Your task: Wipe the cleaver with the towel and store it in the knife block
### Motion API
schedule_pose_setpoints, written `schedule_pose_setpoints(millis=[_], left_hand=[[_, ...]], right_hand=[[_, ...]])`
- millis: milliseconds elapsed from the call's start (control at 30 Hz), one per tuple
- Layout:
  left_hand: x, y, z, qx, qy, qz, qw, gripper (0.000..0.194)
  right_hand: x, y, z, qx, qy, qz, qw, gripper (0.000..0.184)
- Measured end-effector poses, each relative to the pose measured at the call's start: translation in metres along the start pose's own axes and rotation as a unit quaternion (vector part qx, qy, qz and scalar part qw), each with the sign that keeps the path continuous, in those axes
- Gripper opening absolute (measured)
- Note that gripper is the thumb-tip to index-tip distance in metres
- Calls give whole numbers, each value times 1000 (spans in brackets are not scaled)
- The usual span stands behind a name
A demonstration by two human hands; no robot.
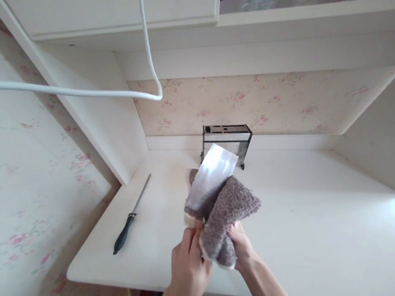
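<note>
A cleaver [216,169] with a broad, shiny blade points up and away over the desk. My left hand [191,263] is closed at its lower end, around the handle, which is mostly hidden. A grey-brown towel [232,202] with a pale edge is folded about the lower blade, covering its right side and showing behind its left. My right hand [242,245] grips the towel from the right, its fingertips hidden in the folds.
A honing steel [131,218] with a black handle lies on the white desk [311,230] at left. Behind the blade stands a metal knife block [229,133]. A white cable [92,91] hangs at upper left, below a cabinet [119,12].
</note>
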State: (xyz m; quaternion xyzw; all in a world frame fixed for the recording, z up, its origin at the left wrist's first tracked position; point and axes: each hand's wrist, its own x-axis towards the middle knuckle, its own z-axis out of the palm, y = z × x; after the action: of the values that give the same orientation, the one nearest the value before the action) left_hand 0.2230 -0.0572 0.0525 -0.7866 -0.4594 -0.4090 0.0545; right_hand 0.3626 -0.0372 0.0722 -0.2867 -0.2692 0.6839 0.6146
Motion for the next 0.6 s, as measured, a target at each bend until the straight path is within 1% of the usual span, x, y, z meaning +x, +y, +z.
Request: schedule_pose_setpoints(millis=[100, 167, 233, 300, 367, 500, 533, 600], left_hand=[[-6, 4, 5, 30, -21, 51, 998, 21], [-12, 5, 8, 32, -27, 66, 997, 17], [-18, 5, 10, 32, -22, 63, 997, 16], [-24, 4, 11, 33, -21, 52, 998, 19], [-28, 3, 9, 28, -33, 42, 998, 20], [-27, 0, 1, 3, -66, 39, 997, 7], [-26, -1, -1, -8, -80, 38, 996, 9], [-26, -3, -4, -30, -108, 39, 993, 20]], right_hand=[[-2, 6, -1, 13, 17, 44, 999, 41], [-3, 7, 1, 6, 55, 48, 997, 40], [-5, 6, 4, -2, 97, 43, 994, 43], [-7, 6, 7, -9, 124, 42, 991, 47], [-8, 4, 9, -16, 135, 34, 990, 49], [-6, -5, 10, -31, 154, 4, 988, 53], [-5, -9, 9, -33, 160, -4, 987, 52], [0, -17, 6, -34, 171, -16, 984, 49]])
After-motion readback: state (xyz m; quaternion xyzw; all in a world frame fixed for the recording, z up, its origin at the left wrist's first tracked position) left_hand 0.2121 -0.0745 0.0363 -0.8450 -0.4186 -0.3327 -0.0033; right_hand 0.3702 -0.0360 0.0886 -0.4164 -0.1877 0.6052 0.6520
